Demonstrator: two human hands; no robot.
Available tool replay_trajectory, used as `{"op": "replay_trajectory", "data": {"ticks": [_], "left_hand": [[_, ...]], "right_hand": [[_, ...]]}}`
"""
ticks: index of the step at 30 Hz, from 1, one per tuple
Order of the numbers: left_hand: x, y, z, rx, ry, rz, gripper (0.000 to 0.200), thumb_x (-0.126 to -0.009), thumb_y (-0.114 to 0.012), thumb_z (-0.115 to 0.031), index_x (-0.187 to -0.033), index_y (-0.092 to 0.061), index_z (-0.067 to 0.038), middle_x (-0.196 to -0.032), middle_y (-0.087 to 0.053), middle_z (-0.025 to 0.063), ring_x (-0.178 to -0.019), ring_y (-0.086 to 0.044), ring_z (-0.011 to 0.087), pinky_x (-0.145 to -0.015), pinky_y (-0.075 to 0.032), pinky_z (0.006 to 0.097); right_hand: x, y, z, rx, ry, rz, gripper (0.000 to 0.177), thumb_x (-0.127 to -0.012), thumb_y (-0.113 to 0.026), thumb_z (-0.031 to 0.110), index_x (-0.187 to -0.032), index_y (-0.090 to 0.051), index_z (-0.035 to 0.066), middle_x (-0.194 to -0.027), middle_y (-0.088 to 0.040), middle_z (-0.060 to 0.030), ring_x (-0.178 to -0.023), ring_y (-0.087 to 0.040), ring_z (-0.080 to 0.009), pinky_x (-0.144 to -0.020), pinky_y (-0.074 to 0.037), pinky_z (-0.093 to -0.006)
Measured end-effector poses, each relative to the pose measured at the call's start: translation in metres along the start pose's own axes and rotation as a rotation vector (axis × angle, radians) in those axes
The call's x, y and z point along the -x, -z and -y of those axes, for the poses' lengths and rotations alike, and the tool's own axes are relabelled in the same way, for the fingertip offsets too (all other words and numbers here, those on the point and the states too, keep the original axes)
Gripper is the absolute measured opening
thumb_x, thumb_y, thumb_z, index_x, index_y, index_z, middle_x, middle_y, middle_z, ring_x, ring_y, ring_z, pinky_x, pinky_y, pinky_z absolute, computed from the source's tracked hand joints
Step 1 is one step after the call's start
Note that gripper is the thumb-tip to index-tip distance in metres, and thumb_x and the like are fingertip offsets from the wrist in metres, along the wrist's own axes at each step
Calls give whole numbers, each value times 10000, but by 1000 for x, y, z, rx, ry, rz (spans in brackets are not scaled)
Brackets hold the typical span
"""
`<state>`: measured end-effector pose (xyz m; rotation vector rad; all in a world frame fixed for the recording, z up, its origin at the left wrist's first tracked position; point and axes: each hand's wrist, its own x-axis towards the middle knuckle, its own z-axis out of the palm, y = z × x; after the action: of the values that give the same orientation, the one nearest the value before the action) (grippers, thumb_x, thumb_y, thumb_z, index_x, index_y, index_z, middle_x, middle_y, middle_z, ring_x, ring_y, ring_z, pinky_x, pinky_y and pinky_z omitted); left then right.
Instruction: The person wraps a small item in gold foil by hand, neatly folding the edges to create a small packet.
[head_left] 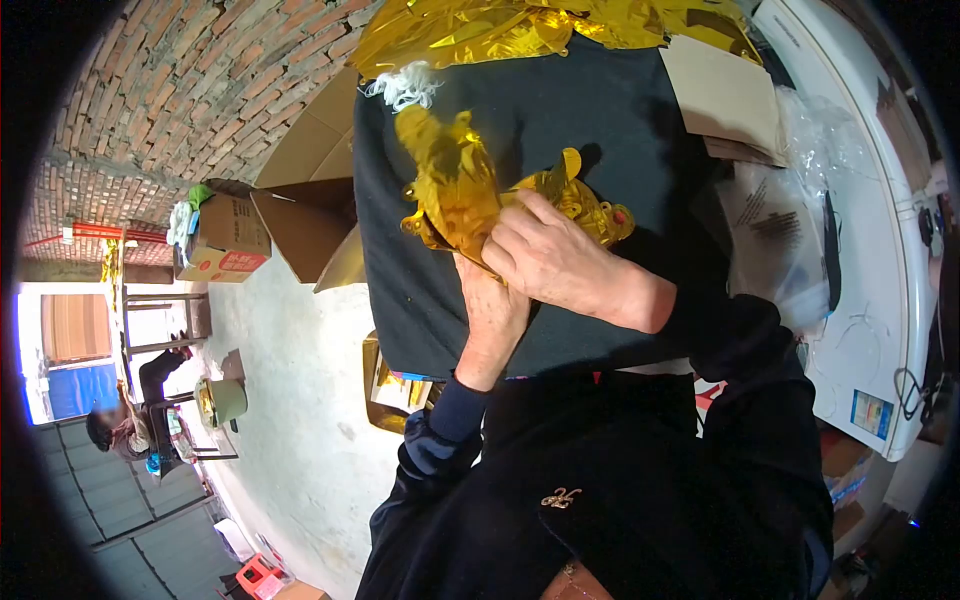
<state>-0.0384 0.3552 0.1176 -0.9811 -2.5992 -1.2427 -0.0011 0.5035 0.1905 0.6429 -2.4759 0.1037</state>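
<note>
Shiny gold foil [455, 190] is bunched over the black cloth [610, 100]. My left hand [492, 305] is closed beneath the lower edge of the foil, its fingers mostly hidden by it. Crossing above it, my right hand [545, 255] has its fingers bent and pressed on the foil near its right edge. More gold pieces with rounded ends [590, 212] stick out beyond my right hand. A bundle of white threads [408, 86] lies on the cloth past the foil.
Gold sheets [480, 35] cover the far edge. Cardboard sheets [722, 95] and clear plastic bags [775, 235] lie right, beside a white appliance [870, 350]. Open cardboard boxes [305, 225] stand left. A seated person [130, 430] is at the far left.
</note>
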Motion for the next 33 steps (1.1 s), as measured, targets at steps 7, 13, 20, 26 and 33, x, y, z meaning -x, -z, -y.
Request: {"op": "replay_trajectory", "data": {"ticks": [7, 13, 20, 26, 33], "left_hand": [[0, 7, -6, 98, 50, 11, 445, -1023, -575, -172, -1420, -540, 24, -1494, -499, 260, -1472, -360, 462, -1264, -212, 533], [-5, 11, -18, 144, 81, -25, 466, -1006, -577, -114, -1446, -516, 26, -1558, -426, 267, -1513, -300, 462, -1279, -172, 536], [-9, 11, -18, -26, -100, 27, 512, -949, -633, -89, -1439, -531, 20, -1592, -412, 235, -1541, -270, 458, -1264, -168, 601], [-8, 5, -9, -220, -184, 79, 497, -938, -663, -118, -1409, -573, 15, -1611, -388, 248, -1526, -297, 472, -1251, -207, 607], [-9, 5, -11, -261, -214, 111, 592, -912, -699, -141, -1477, -547, -52, -1618, -380, 244, -1514, -302, 486, -1250, -214, 605]], "right_hand": [[40, 18, 2, -107, 94, -110, 265, -840, -672, 139, -1075, -687, 18, -1105, -648, -98, -1138, -605, -269, -1075, -483, -443], [66, 11, -1, -57, -136, 179, 471, -906, -695, 321, -1267, -653, 20, -1254, -633, -118, -1299, -529, -292, -1185, -370, -495], [78, -2, -4, -205, -310, 424, 663, -934, -668, 463, -1452, -532, 71, -1488, -488, -167, -1471, -375, -365, -1274, -154, -606], [79, -3, -6, -241, -329, 482, 623, -989, -583, 485, -1466, -519, 90, -1490, -491, -185, -1476, -365, -381, -1271, -117, -617], [85, 4, -12, -240, -333, 243, 510, -998, -600, 423, -1364, -586, 69, -1377, -560, -202, -1402, -424, -380, -1230, -205, -579]]}}
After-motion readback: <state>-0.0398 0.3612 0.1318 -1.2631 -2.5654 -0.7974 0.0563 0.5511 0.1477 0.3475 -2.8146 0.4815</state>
